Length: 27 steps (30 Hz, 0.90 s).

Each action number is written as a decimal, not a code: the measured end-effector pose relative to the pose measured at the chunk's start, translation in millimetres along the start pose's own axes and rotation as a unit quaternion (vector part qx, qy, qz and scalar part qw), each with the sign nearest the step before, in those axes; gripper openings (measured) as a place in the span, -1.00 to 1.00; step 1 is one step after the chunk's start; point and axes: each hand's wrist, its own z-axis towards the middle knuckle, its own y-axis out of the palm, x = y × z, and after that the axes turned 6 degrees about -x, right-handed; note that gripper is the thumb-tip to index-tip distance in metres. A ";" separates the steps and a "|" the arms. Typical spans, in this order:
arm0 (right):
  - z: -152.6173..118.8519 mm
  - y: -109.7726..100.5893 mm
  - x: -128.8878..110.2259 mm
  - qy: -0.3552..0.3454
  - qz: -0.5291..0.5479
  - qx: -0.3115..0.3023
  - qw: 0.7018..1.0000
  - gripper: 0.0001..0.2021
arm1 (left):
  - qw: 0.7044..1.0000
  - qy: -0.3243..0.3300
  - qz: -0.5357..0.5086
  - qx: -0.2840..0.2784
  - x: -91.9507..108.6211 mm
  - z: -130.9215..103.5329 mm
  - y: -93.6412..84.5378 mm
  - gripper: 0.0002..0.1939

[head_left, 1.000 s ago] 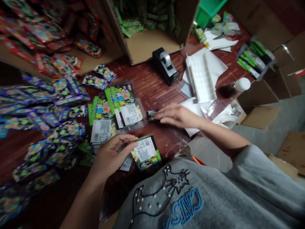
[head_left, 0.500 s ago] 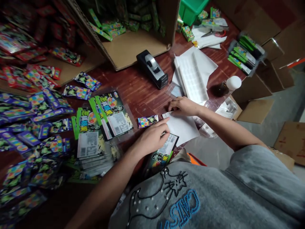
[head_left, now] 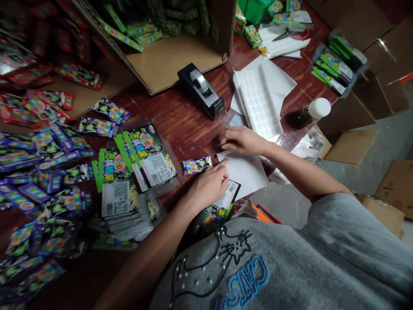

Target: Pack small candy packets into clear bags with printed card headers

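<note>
My left hand (head_left: 209, 183) lies palm down over the left edge of a white sheet (head_left: 247, 174), its index finger stretched onto the paper and the others partly curled. Under and beside it is a black-and-green card pack (head_left: 211, 215) with a white label (head_left: 228, 194). A small purple candy packet (head_left: 197, 165) lies just left of that hand. My right hand (head_left: 240, 140) is above the sheet's upper left corner, fingers bent together; whatever they pinch is too small to tell.
Labelled card packs (head_left: 158, 165) and piled purple packets (head_left: 51, 146) lie left. Behind are a tape dispenser (head_left: 201, 90), an open carton (head_left: 180, 56) and white sticker sheets (head_left: 260, 99). A white-capped bottle (head_left: 319, 108) stands right, near bagged green packs (head_left: 334, 64).
My right hand has shifted slightly left and up, its fingertips off the sheet's corner. My left hand's fingers have drawn closer together. The view has shifted a little.
</note>
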 end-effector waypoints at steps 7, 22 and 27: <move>12.0 13.6 -8.3 0.083 0.036 -0.085 0.992 -0.49 | 1.000 -0.010 0.019 -0.017 5.5 -1.6 -3.2 -0.83; -12.4 11.0 -86.3 0.054 0.444 0.076 0.891 -0.42 | 0.962 -0.060 -0.222 0.146 -18.5 -76.0 -9.1 -0.86; 3.8 60.4 -114.2 0.026 0.461 -0.029 0.887 -0.43 | 0.917 -0.109 -0.326 0.204 -26.4 -111.7 -4.7 -0.80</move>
